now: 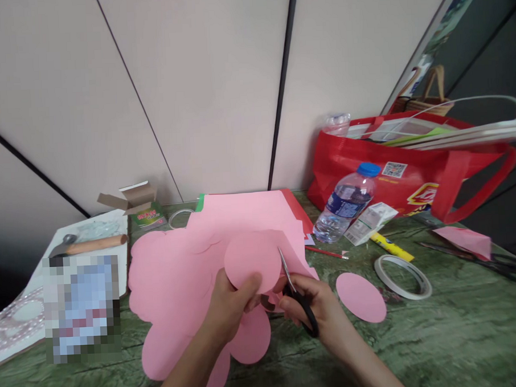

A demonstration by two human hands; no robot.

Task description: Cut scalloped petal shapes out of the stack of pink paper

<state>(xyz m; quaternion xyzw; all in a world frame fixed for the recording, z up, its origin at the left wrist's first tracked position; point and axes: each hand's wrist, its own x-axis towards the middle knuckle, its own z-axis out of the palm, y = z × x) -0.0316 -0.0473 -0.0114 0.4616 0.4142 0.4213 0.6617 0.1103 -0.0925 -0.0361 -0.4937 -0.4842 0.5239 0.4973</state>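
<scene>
My left hand [231, 309] pinches a round piece of pink paper [252, 256], thumb on top near its lower edge. In my right hand [314, 305] is a pair of scissors [303, 308] with black handles; the metal blades point up and lie along the right edge of the pink circle. Pink paper also extends to the right of the blades. Beneath both hands a large scalloped pink paper shape [172, 283] and pink sheets [241, 205] cover the table. A loose pink paper circle [360, 296] lies to the right of my right hand.
Right of the paper are a water bottle [346, 204], a small white box [370, 223], a yellow tube [392, 247], a tape roll [402, 277] and a red pencil [329, 252]. A red bag [350, 161] stands behind. At left are a hammer [93, 245] and a small open box [145, 212].
</scene>
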